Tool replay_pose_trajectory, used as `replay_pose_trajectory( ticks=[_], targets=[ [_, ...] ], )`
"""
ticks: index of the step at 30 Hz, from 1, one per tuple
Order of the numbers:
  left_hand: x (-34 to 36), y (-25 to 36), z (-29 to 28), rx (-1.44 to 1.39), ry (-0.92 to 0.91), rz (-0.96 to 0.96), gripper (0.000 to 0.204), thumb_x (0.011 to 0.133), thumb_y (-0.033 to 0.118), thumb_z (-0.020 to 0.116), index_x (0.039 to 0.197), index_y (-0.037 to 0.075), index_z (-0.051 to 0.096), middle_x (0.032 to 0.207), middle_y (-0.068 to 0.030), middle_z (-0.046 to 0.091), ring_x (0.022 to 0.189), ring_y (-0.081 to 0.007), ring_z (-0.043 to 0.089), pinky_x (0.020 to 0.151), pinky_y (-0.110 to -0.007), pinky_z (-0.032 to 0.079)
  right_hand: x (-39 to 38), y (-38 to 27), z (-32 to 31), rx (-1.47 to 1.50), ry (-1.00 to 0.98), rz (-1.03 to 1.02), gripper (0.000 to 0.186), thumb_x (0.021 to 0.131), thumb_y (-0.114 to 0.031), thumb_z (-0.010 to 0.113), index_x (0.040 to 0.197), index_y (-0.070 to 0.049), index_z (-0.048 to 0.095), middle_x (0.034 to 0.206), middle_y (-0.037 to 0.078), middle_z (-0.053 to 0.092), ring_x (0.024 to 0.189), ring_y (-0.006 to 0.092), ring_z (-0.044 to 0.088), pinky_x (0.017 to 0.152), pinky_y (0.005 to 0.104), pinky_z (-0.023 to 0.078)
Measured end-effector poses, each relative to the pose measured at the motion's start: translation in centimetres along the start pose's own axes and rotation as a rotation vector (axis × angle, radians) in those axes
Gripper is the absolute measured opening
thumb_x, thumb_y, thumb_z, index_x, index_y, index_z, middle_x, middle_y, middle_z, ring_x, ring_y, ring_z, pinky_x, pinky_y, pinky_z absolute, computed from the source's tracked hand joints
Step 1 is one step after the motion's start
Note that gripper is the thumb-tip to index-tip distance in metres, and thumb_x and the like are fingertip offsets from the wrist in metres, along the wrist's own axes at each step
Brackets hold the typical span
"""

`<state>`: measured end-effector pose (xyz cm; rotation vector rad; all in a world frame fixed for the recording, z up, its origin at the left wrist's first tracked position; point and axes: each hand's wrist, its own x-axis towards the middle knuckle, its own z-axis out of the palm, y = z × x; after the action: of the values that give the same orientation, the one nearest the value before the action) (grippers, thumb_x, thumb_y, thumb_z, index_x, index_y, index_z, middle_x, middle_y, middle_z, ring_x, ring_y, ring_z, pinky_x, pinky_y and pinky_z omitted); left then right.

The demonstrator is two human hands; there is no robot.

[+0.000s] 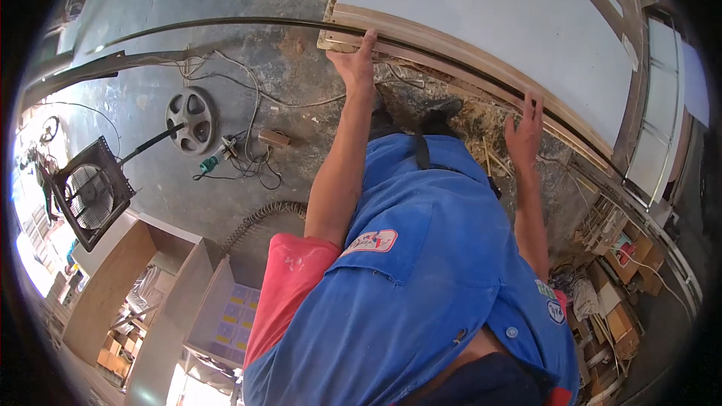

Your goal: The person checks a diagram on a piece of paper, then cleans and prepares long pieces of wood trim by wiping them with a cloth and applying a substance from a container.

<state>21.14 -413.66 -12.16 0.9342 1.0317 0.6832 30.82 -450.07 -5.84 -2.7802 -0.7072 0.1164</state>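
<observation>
A long, thin dark strip (271, 21) runs along the near edge of a large white panel (481, 30) with wooden edging, and its left end sticks out past the panel in a bend. My left hand (353, 66) is closed at the panel's near left corner, its thumb up against the strip and its other fingers partly hidden. Farther right, my right hand (525, 131) has its fingers stretched over the strip and panel edge, with the thumb apart.
A floor fan (90, 188) with a round grey base (190, 120) stands at left. Cables and a green plug (208, 165) lie on the floor near a small wooden block (274, 137). Wooden cabinets (180, 286) are at lower left; wood offcuts (620, 323) pile up at right.
</observation>
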Motion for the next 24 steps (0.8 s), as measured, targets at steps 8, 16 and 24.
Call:
replay_pose_trajectory(
  ticks=[8,16,24],
  targets=[
    [-0.7,1.4,0.9,-0.080,-0.227,0.085,0.067,0.083,0.008,0.081,0.139,-0.004,0.046,0.133,-0.0150,0.057,0.116,-0.0226,0.060,0.094,-0.036,0.055,-0.7,0.6,2.4,-0.064,0.031,-0.036,0.081,0.083,-0.018,0.068,0.157,-0.015,0.033,0.161,0.020,0.030,0.150,0.0418,0.025,0.118,0.0555,0.026],
    [1.1,-0.4,-0.4,0.181,-0.120,-0.171,0.046,0.084,0.036,0.081,0.117,0.007,0.070,0.113,-0.0041,0.070,0.099,-0.0188,0.064,0.090,-0.041,0.043,-0.9,0.9,1.2,0.034,0.247,0.223,0.075,0.090,-0.024,0.067,0.156,-0.010,0.032,0.160,0.022,0.029,0.145,0.0456,0.032,0.116,0.0574,0.029],
    [3.0,-0.9,-2.0,0.242,-0.154,-0.230,0.052,0.085,0.041,0.078,0.127,0.013,0.066,0.136,-0.0049,0.062,0.127,-0.0208,0.052,0.102,-0.050,0.035,-3.6,19.1,-0.2,0.009,0.520,0.609,0.073,0.100,-0.039,0.056,0.156,-0.004,0.027,0.158,0.027,0.027,0.145,0.0473,0.028,0.115,0.0607,0.032]
  ],
)
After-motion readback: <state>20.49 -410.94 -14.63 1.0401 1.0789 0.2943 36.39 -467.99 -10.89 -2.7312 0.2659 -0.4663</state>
